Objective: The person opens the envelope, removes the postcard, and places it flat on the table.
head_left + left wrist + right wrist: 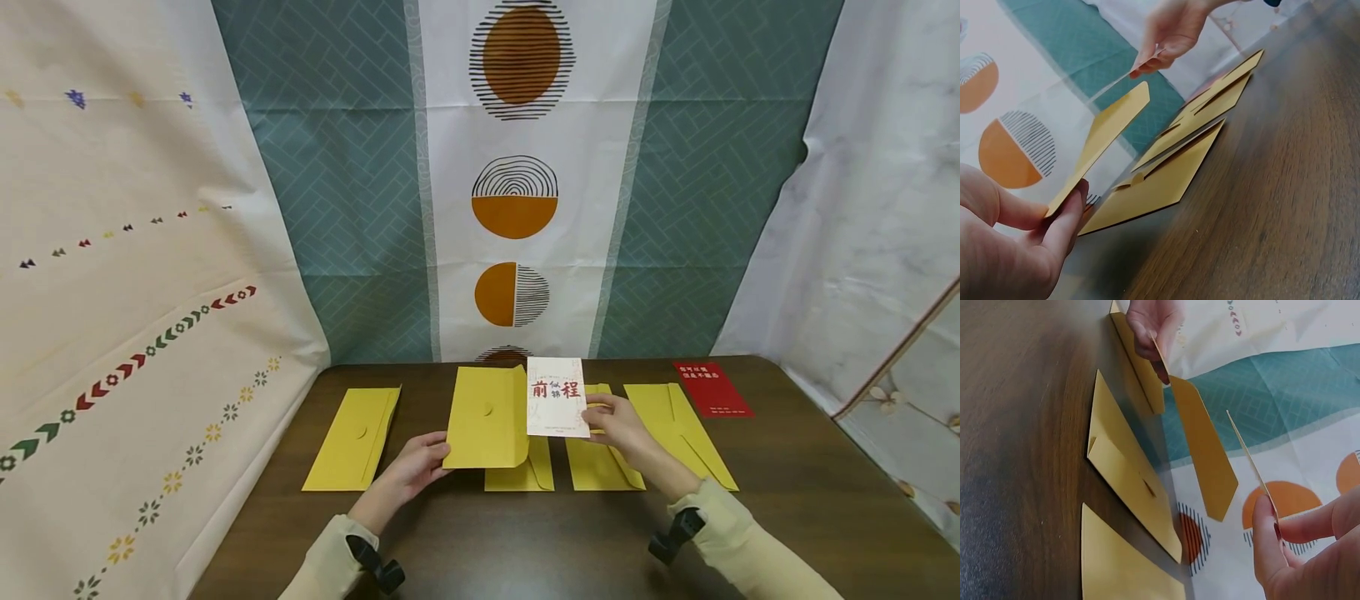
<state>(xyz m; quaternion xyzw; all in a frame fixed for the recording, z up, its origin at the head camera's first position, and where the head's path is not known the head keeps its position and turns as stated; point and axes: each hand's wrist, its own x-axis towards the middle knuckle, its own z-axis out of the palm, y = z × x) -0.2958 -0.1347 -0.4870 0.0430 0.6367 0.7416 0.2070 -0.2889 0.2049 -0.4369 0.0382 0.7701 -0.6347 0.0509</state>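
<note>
My left hand [417, 467] pinches a yellow envelope [486, 425] by its left edge, holding it up off the table with its flap side toward the head camera. In my right hand [617, 423] is a white card [555, 398] with red and dark Chinese characters, pinched at its right edge. The card stands close to the envelope's right side; in the right wrist view a gap shows between the card [1250, 456] and the envelope [1200, 444]. The left wrist view shows the thumb and fingers of my left hand [1016, 231] on either side of the envelope [1100, 137].
On the brown table [525, 550] lie several more yellow envelopes: one at the left [348, 442], one partly behind the held envelope [517, 479], others at the right [678, 429]. A red card [712, 389] lies at the back right. Patterned cloth [360, 208] hangs behind.
</note>
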